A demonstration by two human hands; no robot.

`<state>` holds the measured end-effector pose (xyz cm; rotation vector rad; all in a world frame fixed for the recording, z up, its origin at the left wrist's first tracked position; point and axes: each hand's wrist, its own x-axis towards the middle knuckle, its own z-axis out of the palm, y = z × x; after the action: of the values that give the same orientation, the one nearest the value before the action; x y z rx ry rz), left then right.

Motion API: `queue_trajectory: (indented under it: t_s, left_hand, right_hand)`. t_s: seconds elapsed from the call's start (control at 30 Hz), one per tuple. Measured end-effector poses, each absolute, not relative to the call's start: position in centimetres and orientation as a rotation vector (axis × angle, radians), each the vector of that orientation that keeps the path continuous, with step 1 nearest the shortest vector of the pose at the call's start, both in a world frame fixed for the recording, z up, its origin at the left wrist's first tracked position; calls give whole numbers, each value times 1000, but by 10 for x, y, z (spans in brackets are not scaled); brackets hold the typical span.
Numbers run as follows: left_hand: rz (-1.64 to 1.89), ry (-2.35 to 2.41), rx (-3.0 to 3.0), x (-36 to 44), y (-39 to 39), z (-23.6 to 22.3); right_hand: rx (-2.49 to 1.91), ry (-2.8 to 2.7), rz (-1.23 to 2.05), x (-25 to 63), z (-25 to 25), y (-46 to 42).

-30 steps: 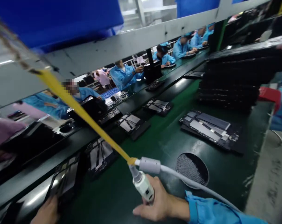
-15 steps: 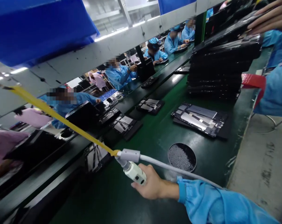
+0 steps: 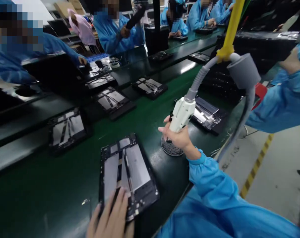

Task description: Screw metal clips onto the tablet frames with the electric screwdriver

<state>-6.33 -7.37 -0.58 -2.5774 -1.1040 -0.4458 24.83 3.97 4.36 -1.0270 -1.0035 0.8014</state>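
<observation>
My right hand (image 3: 178, 134) is closed around a white electric screwdriver (image 3: 183, 112), its cable end up and its tip down at the round screw dish (image 3: 172, 148). Whether the tip touches the screws cannot be made out. In front of me lies an opened tablet (image 3: 137, 165), its silver battery cells and ribbon strips showing. My left hand (image 3: 111, 218) rests on the tablet's near left corner with fingers stretched out. A yellow strap (image 3: 230, 36) holds up the screwdriver's grey cable (image 3: 249, 96).
Several more opened tablets (image 3: 150, 86) are spread along the green bench (image 3: 90, 172). At the back right stands a black stack (image 3: 259, 53), with a co-worker's blue sleeve (image 3: 276, 105) beside it. Other people in blue sit across the bench. A striped line (image 3: 257, 165) marks the floor.
My right hand has brought the screwdriver rightward and turned it tip down over the screw dish. A tablet and my left hand on it now show in front. The view has turned.
</observation>
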Motion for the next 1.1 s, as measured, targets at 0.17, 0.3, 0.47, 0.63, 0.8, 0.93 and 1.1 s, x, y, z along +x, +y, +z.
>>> queue_trajectory:
  t_s: [0.17, 0.3, 0.47, 0.63, 0.8, 0.93, 1.1]
  left_hand:
    - [-525, -1126, -2639, 16, -85, -6]
    - [-452, -1004, -2737, 45, -70, -4]
    - [-581, -1014, -2821, 63, -62, -4]
    - [-1115, -1105, -2853, 47, -65, 3]
    - [-1152, -1871, -2465, 17, -66, 21]
    - [-1213, -2134, -2454, -16, -60, 26]
    - [-1395, -2518, -2363, -47, -49, 14]
  right_hand:
    - [-1043, -977, 818, 265, 27, 38]
    - [-1063, -1019, 854, 257, 23, 34]
    - [-1108, -1073, 849, 249, 21, 35]
    - [-1115, -1062, 889, 246, 14, 38]
    - [-1107, -1081, 876, 245, 7, 37]
    - [-1100, -1123, 857, 246, 5, 37]
    - [-1101, -1167, 714, 244, 23, 28]
